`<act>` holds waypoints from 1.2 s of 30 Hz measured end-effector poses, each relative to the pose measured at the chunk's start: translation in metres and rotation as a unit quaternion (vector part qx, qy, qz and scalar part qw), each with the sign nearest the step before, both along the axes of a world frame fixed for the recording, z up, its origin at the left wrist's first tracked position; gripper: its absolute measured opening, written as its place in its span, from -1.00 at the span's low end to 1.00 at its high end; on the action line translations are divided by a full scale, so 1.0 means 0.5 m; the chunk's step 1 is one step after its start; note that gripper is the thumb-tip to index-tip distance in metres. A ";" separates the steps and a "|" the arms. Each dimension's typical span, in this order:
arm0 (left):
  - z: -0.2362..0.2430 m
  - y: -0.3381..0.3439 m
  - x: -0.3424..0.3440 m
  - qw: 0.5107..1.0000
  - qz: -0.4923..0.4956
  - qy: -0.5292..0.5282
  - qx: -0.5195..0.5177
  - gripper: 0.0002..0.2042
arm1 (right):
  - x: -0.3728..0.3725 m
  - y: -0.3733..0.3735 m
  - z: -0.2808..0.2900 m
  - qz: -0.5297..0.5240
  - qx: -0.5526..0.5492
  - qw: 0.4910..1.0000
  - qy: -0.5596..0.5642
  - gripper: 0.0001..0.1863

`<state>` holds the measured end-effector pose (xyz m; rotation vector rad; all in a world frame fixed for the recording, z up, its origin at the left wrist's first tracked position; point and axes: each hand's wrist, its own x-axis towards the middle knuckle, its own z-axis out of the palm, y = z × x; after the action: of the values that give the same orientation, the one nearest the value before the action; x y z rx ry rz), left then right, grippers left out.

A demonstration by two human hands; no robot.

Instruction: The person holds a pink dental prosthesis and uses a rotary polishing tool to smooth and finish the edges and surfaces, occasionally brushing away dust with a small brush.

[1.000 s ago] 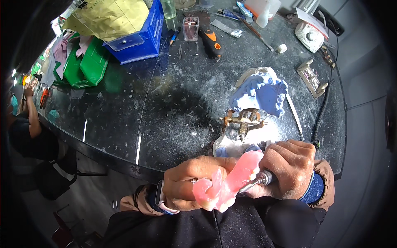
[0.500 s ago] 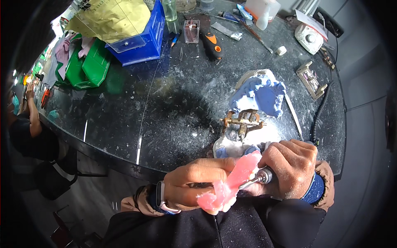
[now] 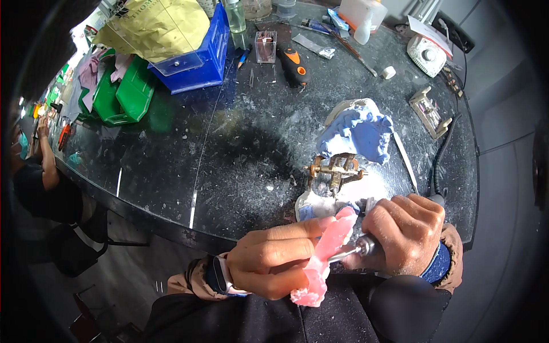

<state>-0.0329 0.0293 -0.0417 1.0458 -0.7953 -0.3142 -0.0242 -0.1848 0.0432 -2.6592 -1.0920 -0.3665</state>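
Note:
My left hand [image 3: 269,257], with a watch at its wrist, grips a pink denture [image 3: 329,243] between thumb and fingers in front of my body. The denture is tilted, and whitish teeth show along one edge. A rotary handpiece [image 3: 366,246] sits in my closed right hand [image 3: 406,231], which is dusted with white powder. Its thin metal tip reaches the denture's right side; whether it touches is hard to tell. Just beyond my hands lies a brass articulator [image 3: 337,170] joined to plaster casts, the far one bearing blue material [image 3: 360,134].
White dust covers the dark worktop [image 3: 240,166]. Blue bin [image 3: 197,74] and green bin [image 3: 134,94] stand far left. An orange-black tool handle [image 3: 294,67], a clear box [image 3: 265,47] and a white control unit [image 3: 426,57] lie farther back. A coworker's arm [image 3: 48,154] shows at left.
My left hand has turned the denture, so its lower end has swung right and it stands more upright. The handpiece stays against or near its right side.

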 end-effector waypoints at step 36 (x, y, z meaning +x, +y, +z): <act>0.103 -0.007 0.023 0.940 0.291 -0.147 0.095 -0.73 | -0.003 -0.002 0.024 0.041 0.366 0.870 0.329 -0.75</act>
<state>-0.0215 0.0256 0.0096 1.4802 -0.6888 0.2846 -0.0259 -0.1856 0.0552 -1.8177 -0.6502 0.1373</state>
